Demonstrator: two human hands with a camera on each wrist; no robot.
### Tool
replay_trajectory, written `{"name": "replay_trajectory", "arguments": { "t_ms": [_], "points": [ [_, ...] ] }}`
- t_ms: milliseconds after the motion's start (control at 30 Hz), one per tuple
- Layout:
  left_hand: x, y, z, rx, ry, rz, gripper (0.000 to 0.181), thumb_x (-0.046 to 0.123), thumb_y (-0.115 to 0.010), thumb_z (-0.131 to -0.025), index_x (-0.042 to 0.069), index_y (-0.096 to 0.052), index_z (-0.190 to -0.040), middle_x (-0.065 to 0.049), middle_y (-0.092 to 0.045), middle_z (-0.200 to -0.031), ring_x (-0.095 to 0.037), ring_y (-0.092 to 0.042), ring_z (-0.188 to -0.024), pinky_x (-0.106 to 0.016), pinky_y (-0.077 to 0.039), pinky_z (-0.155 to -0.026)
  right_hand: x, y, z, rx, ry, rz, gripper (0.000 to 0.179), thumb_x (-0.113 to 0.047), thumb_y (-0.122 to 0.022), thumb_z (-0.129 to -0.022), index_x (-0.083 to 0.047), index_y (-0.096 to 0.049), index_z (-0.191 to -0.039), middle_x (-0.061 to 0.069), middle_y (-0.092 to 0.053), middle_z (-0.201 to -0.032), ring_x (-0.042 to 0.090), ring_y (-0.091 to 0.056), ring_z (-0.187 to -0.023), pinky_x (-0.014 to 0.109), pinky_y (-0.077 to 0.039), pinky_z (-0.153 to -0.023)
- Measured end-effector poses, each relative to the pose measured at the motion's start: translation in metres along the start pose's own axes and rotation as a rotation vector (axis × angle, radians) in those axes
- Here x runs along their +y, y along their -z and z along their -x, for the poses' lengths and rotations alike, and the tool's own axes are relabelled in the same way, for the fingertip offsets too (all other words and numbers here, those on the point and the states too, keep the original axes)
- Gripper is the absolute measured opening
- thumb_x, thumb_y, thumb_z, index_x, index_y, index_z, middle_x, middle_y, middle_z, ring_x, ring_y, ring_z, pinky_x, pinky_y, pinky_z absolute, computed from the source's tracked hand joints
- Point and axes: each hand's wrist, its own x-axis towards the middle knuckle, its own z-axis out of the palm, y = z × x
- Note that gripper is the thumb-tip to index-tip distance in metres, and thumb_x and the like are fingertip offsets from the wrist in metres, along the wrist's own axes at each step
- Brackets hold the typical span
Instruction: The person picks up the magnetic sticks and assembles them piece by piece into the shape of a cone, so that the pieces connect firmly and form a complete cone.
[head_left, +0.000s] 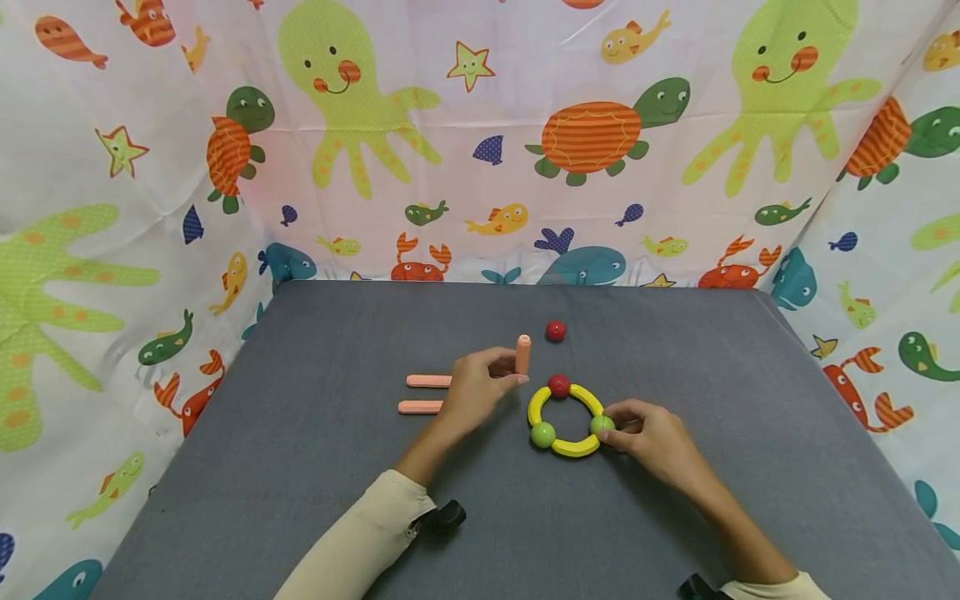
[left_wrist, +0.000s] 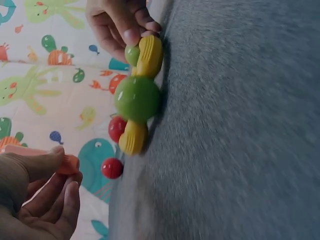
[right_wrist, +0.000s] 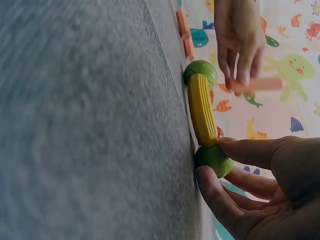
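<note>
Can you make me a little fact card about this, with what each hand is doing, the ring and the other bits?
Left hand: holds a peach stick upright
Right hand: pinches a green ball on the ring
Ring parts: three yellow curved pieces, one red ball, two green balls
Loose ball: red, beyond the ring
Lying sticks: two, peach, left of the left hand
Table: gray
Backdrop: sea animals

My left hand (head_left: 478,383) holds a peach rod (head_left: 522,354) upright; my right hand (head_left: 654,437) pinches a green ball (head_left: 601,424) of the flat yellow ring (head_left: 576,449).
</note>
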Motion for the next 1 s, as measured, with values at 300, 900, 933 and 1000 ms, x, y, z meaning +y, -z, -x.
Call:
{"name": "replay_trajectory", "arguments": {
  "t_ms": [300,900,933,1000],
  "points": [
    [0.002,-0.021,-0.017,-0.038,-0.007,-0.012,0.032,0.017,-0.084,-0.093,0.008,-0.076,-0.123,-0.005,-0.079,-0.108,-0.015,-0.075,-0.095,-0.026,-0.060,-0.083,-0.010,-0.009,0.001,-0.017,0.016,-0.044,0.034,-0.018,-0.083,-0.093,-0.005,-0.075,-0.123,0.012,-0.077,-0.116,0.019,-0.075,-0.093,0.028,-0.058,-0.068],
    [0.000,-0.042,-0.028,-0.100,-0.039,-0.061,0.025,0.018,-0.083,-0.094,0.011,-0.077,-0.117,0.001,-0.079,-0.107,-0.007,-0.073,-0.095,-0.022,-0.057,-0.083,-0.013,-0.017,0.001,-0.028,0.043,-0.055,0.030,-0.013,-0.083,-0.092,-0.005,-0.076,-0.121,0.011,-0.078,-0.115,0.020,-0.076,-0.093,0.028,-0.058,-0.067],
    [0.000,-0.042,-0.028,-0.101,-0.042,-0.067,0.024,0.019,-0.083,-0.094,0.012,-0.078,-0.116,0.002,-0.079,-0.106,-0.006,-0.072,-0.094,-0.021,-0.057,-0.082,-0.013,-0.017,0.001,-0.027,0.044,-0.054,0.030,-0.013,-0.083,-0.092,-0.006,-0.076,-0.121,0.011,-0.078,-0.115,0.020,-0.076,-0.093,0.028,-0.058,-0.067],
    [0.000,-0.043,-0.028,-0.103,-0.045,-0.076,0.022,0.019,-0.084,-0.093,0.013,-0.078,-0.114,0.003,-0.079,-0.104,-0.005,-0.071,-0.093,-0.021,-0.056,-0.082,-0.013,-0.017,0.001,-0.024,0.045,-0.051,0.030,-0.013,-0.083,-0.092,-0.006,-0.076,-0.121,0.011,-0.078,-0.114,0.020,-0.076,-0.093,0.029,-0.058,-0.067]
  ]
}}
